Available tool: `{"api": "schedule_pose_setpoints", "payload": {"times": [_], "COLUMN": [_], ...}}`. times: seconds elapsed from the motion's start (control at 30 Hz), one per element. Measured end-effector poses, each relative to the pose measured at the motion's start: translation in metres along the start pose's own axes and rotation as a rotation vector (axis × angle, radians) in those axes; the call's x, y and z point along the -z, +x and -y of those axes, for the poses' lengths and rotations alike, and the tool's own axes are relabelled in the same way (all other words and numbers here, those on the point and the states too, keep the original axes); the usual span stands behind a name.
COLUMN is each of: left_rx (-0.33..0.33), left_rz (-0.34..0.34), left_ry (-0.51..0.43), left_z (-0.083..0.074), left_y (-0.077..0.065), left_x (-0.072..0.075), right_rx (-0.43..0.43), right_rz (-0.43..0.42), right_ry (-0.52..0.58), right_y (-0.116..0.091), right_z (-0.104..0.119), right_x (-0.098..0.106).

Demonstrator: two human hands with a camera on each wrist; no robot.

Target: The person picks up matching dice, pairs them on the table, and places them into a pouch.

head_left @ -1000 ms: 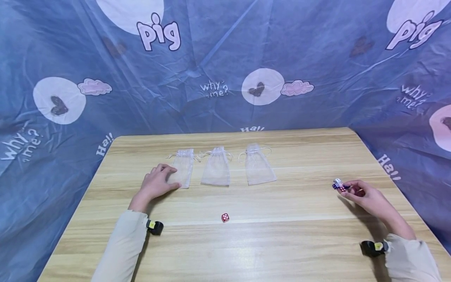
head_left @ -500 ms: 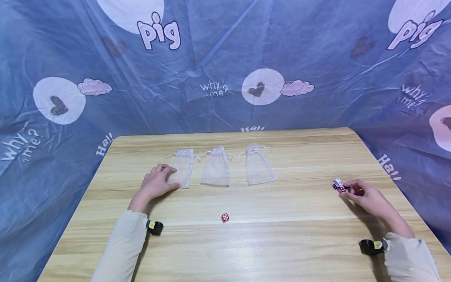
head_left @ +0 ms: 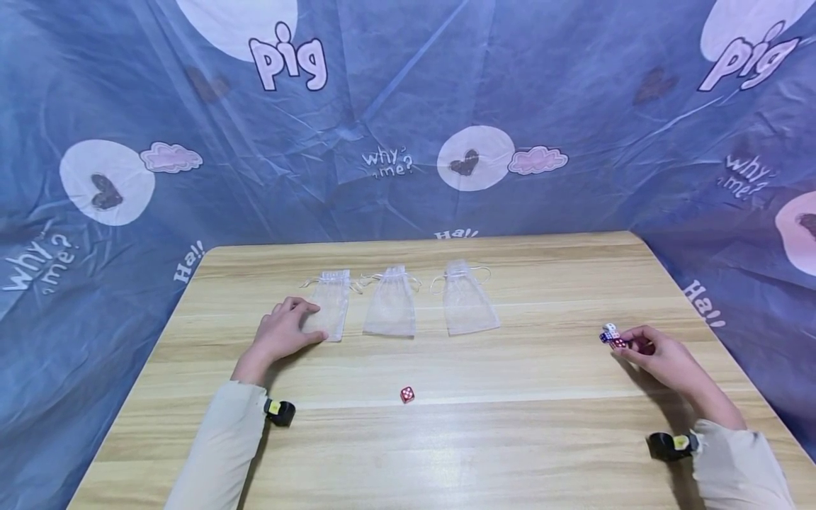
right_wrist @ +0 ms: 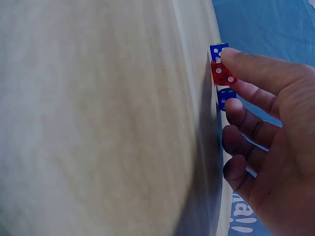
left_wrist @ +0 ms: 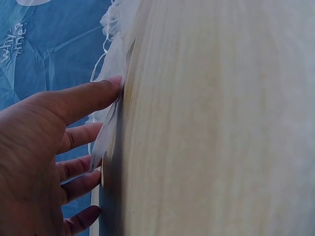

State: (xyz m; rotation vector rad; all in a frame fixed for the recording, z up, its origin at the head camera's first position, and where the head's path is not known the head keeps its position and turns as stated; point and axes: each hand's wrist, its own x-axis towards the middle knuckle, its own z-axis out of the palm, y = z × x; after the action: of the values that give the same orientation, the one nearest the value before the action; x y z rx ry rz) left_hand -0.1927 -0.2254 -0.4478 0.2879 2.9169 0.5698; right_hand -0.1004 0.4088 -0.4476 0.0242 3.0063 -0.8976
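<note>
In the head view my left hand (head_left: 283, 329) rests at the leftmost white drawstring bag (head_left: 331, 304), its thumb and fingertips touching the bag's left side and lower edge. The left wrist view has the sheer bag (left_wrist: 103, 142) beside the thumb and fingers. At the right, my right hand (head_left: 663, 358) reaches a small cluster of dice: a white die (head_left: 610, 328), a blue die (head_left: 604, 338) and a red die (head_left: 618, 343). Thumb and index finger pinch the red die (right_wrist: 222, 73) in the right wrist view, with blue dice above and below it. Fingers hide part of the cluster.
Two more drawstring bags, the middle one (head_left: 391, 304) and the right one (head_left: 469, 301), lie flat in a row. A single red die (head_left: 407, 394) sits near the centre of the wooden table (head_left: 497, 446). Behind stands a blue printed cloth (head_left: 408, 92).
My right hand has shifted slightly left at the dice, and the cluster looks a little rearranged. My left hand, the bags and the single red die have stayed in place.
</note>
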Motion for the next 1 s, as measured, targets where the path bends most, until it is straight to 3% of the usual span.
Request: {"api": "schedule_pose_setpoints", "payload": {"times": [1.0], "left_rx": [0.006], "left_rz": [-0.001], "left_ry": [0.004], "left_z": [-0.0018], "left_y": [0.0002], "left_x": [0.0015], "right_rx": [0.039], "right_rz": [0.000], "right_ry": [-0.044], "right_y": [-0.0032], "right_z": [0.0071], "right_x": [0.0040]}}
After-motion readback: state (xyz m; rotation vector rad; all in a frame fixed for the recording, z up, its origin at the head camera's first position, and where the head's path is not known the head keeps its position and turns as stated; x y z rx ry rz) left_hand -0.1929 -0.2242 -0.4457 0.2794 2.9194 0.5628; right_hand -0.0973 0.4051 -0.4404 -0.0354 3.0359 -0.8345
